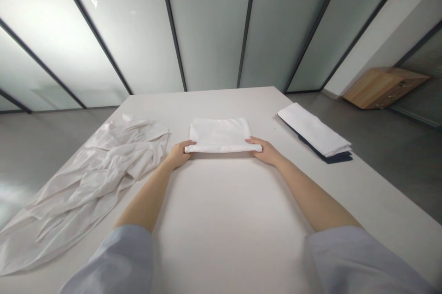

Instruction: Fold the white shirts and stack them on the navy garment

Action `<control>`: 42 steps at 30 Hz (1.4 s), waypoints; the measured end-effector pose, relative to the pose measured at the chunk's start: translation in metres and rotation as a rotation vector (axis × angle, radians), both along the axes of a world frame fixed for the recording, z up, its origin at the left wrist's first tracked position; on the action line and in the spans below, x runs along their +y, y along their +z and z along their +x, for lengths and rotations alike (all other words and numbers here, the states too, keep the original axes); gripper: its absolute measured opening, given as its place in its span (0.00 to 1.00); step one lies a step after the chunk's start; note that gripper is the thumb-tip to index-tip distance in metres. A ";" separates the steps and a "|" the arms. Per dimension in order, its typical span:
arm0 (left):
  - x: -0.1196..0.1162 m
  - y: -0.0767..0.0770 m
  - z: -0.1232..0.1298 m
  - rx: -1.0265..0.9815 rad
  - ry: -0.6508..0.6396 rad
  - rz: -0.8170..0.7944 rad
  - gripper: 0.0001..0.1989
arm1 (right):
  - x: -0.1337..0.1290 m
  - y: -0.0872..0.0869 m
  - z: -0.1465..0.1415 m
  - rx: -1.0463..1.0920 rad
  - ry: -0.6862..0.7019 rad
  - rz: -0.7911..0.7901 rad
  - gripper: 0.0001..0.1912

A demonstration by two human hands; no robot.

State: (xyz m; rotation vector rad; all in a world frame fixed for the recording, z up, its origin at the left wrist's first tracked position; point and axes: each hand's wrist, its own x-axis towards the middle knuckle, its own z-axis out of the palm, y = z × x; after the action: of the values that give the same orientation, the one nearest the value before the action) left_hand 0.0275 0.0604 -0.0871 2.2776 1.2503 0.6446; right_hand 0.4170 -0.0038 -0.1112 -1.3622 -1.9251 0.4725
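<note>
A white cloth (221,134), folded into a rectangle, lies at the middle of the white table (228,220). Its near edge forms a thick fold, slightly raised. My left hand (180,153) grips the left end of that fold, fingers on top and the thumb side hidden. At the right end, my right hand (264,150) holds the same fold, its fingers closed round the corner.
Rumpled white fabric (100,170) spreads along the table's left side. On the right, a folded white cloth (312,126) rests on dark blue fabric (338,158) near the edge. A wooden cabinet (383,87) stands on the floor beyond.
</note>
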 end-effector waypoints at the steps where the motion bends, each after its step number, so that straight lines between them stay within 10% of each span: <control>1: 0.000 -0.002 0.000 -0.015 -0.008 0.003 0.26 | 0.000 -0.001 0.000 0.003 0.027 0.027 0.20; 31: 0.000 -0.003 0.000 0.044 -0.037 0.116 0.24 | -0.004 0.008 -0.002 -0.063 0.099 0.148 0.19; 42: -0.003 0.008 0.013 0.063 0.343 -0.021 0.21 | -0.003 0.018 -0.018 0.031 -0.242 -0.062 0.17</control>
State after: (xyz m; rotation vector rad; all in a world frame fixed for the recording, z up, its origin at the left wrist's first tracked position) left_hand 0.0404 0.0569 -0.0794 2.0974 1.6904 0.6766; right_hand 0.3993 -0.0070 -0.0929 -1.5949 -1.7047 0.4340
